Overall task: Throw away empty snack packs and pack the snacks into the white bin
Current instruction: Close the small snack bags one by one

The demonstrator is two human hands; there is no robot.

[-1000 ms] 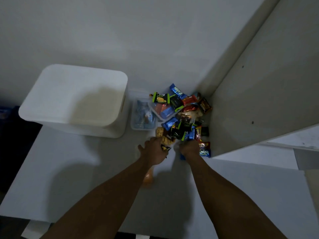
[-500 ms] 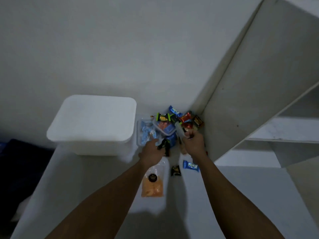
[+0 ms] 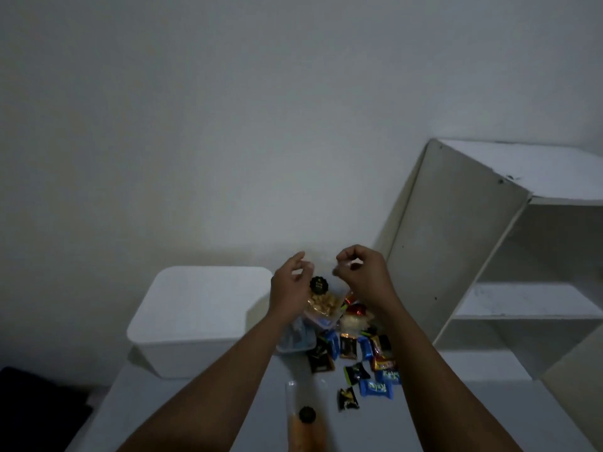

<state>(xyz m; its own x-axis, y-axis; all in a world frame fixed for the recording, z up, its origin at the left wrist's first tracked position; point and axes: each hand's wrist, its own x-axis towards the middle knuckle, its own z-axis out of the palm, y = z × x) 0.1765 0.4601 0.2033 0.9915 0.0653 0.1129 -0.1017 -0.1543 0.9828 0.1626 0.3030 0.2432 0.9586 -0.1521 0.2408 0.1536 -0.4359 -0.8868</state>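
Two hands, left hand [image 3: 289,290] and right hand [image 3: 363,278], now raised above the snack pile [image 3: 365,350], no longer down in it. Clear snack bag [image 3: 321,301] lifted between them; fingers of both pinch its top.

Bin [image 3: 202,318] on the table's [image 3: 368,429] left, snack pile [image 3: 359,349] just right of it — shelf unit [image 3: 489,288] further right. A bag [image 3: 321,298] hangs over the pile between left hand [image 3: 288,288] and right hand [image 3: 362,275]; a pouch [image 3: 305,425] lies nearer, in front.

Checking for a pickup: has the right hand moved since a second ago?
Yes. The right hand rose off the snack pile beside the shelf unit; it now grips the top of a clear snack bag above the pile.
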